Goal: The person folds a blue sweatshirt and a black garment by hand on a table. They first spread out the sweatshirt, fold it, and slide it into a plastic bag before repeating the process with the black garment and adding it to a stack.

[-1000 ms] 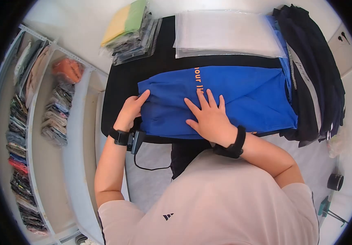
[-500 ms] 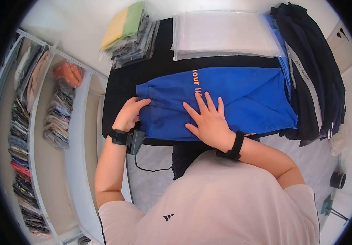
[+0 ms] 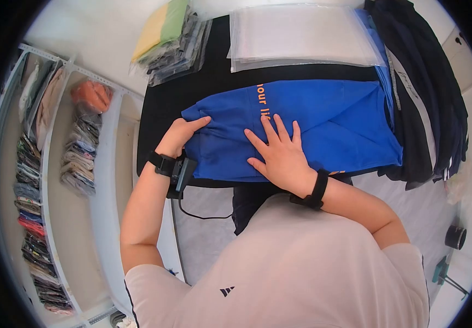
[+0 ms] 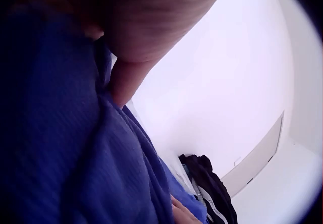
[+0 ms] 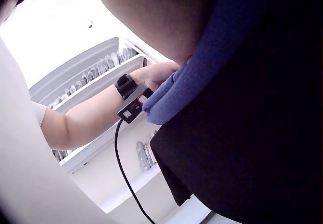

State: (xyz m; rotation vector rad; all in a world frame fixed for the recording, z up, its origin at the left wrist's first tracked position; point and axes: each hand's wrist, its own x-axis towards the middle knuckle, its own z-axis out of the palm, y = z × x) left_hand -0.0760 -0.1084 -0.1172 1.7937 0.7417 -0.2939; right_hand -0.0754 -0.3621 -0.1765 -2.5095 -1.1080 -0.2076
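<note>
A folded blue sweatshirt (image 3: 334, 120) with orange lettering lies lengthwise on a black-covered table (image 3: 219, 54). Its gathered end is at the left, where the left hand (image 3: 181, 134) grips the edge, thumb on top and the other fingers hidden under the cloth. In the left wrist view, creased blue fabric (image 4: 126, 158) fills the lower left beneath that hand. The right hand (image 3: 282, 156) rests flat on the middle of the sweatshirt with its fingers spread, the fingertips reaching the lettering. Blue cloth (image 5: 186, 88) hangs at the table edge in the right wrist view.
Clear plastic bags (image 3: 301, 35) lie along the back of the table. A stack of bagged clothes (image 3: 173, 41) stands at the back left, and dark garments (image 3: 427, 93) are heaped at the right. Shelves (image 3: 55, 180) with packed clothing line the left side. A cable (image 3: 203, 217) hangs from the left wrist device.
The left thumb has slid farther in over the sweatshirt's left end, and the cloth there is more bunched. The right hand stays in place on the sweatshirt. The head view has shifted slightly.
</note>
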